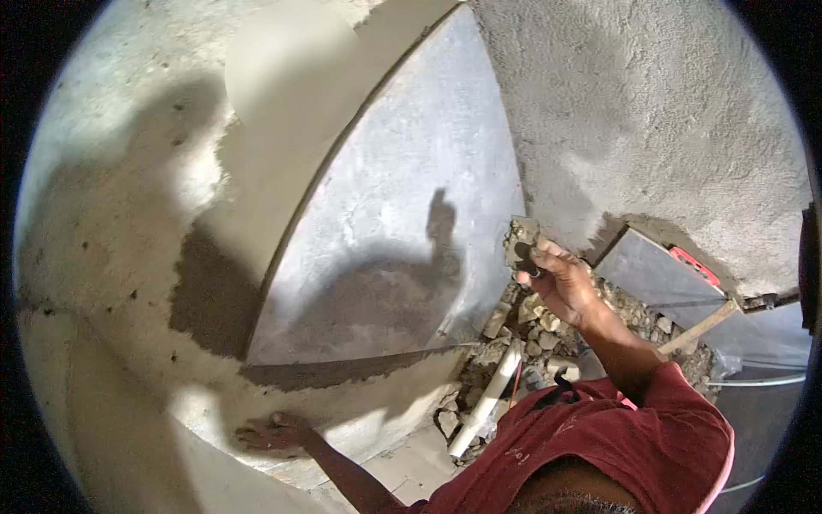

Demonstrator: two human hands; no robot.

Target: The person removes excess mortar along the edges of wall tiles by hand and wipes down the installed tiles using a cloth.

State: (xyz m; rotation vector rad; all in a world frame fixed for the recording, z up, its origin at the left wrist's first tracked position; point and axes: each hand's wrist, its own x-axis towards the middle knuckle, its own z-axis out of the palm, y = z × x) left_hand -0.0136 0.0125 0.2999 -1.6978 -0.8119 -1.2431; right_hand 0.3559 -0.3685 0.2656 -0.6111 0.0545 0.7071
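My right hand point(561, 274) is raised and closed around a small dark-handled tool point(524, 254) with a grey, mortar-caked end; its exact kind is unclear. It is near the lower right edge of a large pale tile point(402, 171) set against the wall, tapering to a point at the top. Below the tile's lower left corner, my left hand point(274, 433) rests with fingers spread on the pale plastered ledge point(360, 420). Wet dark mortar point(210, 300) borders the tile on its left and lower sides. Shadows of an arm and hand fall across the tile.
Broken rubble point(539, 330) fills the corner, with a white pipe point(488, 398) lying across it. At right, a grey tile point(655, 265) leans by the rough wall point(659, 128), carrying a red spirit level point(693, 265). A hammer with a wooden handle point(702, 325) lies beside it.
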